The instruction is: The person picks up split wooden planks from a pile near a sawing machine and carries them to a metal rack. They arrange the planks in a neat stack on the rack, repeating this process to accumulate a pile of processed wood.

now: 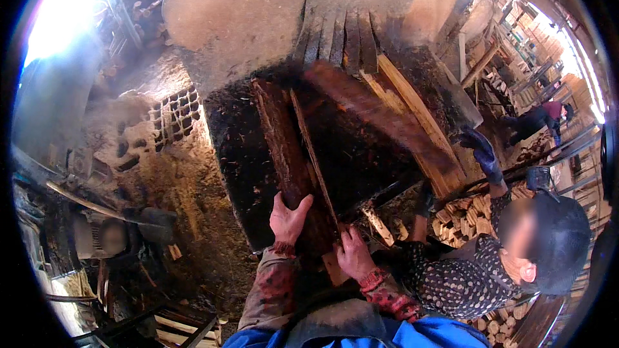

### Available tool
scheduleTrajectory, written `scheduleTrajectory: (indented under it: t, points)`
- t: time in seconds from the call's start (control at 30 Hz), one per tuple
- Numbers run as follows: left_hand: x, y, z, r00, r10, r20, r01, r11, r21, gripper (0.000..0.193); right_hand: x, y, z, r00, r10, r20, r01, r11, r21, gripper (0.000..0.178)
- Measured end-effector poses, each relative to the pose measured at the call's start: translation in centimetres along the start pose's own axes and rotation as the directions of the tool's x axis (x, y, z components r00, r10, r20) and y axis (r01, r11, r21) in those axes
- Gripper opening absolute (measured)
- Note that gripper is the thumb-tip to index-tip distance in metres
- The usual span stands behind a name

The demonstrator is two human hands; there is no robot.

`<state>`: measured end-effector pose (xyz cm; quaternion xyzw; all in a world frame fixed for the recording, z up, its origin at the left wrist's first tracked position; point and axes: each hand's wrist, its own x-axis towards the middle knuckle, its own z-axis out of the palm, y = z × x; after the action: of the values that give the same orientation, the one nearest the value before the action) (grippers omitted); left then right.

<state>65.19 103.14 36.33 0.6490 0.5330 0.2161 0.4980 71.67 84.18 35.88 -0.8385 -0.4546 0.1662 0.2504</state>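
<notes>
A long bark-covered wood slab (280,132) lies on the dark worktable (242,164), its near end toward me. My left hand (288,220) is closed on the slab's near part, thumb on top. Along the slab's right side runs a thin wood strip (314,158). My right hand (354,256) is closed at the strip's near end, its fingers partly hidden. To the right, a reddish-brown board (380,113), blurred by motion, slants across pale sawn boards (422,125). A co-worker's gloved hand (482,153) is raised beside these boards.
Several dark metal bars (332,35) hang at the table's far side, below a large dusty housing (238,13). A co-worker (471,277) stands close at my right, with stacked firewood (467,219) behind. Sawdust (193,200) covers the floor at left, near a motor (103,235).
</notes>
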Motion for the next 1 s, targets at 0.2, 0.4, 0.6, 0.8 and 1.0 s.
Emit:
scheduleTrajectory:
  t: [0.2, 0.4, 0.6, 0.8, 1.0]
  points:
    - [0.3, -0.9, 0.6, 1.000, -0.006, -0.014, 0.007, 0.997, 0.072, 0.090, 0.2, -1.1, -2.6, 0.992, -0.124, 0.024, 0.123, 0.991, 0.046, 0.049]
    - [0.7, -1.4, 0.2, 0.999, 0.034, -0.018, -0.033, 0.997, 0.072, 0.090, 5.6, 2.4, -3.6, 0.985, -0.065, -0.158, 0.077, 0.995, 0.071, 0.041]
    - [1.0, -2.3, 1.0, 1.000, 0.024, -0.019, -0.022, 0.997, 0.071, 0.089, 13.2, 10.5, -4.9, 0.938, 0.090, -0.336, -0.197, 0.934, -0.299, 0.070]
    - [1.0, -1.2, 0.9, 1.000, 0.023, -0.008, -0.023, 1.000, -0.003, 0.087, 14.0, 6.8, -3.6, 0.968, 0.246, -0.050, -0.243, 0.874, -0.420, 0.074]
    - [1.0, -1.8, 1.3, 0.999, 0.044, 0.009, -0.042, 0.990, -0.135, 0.078, 10.4, 3.9, -0.8, 0.986, 0.143, -0.082, -0.143, 0.990, -0.002, 0.059]
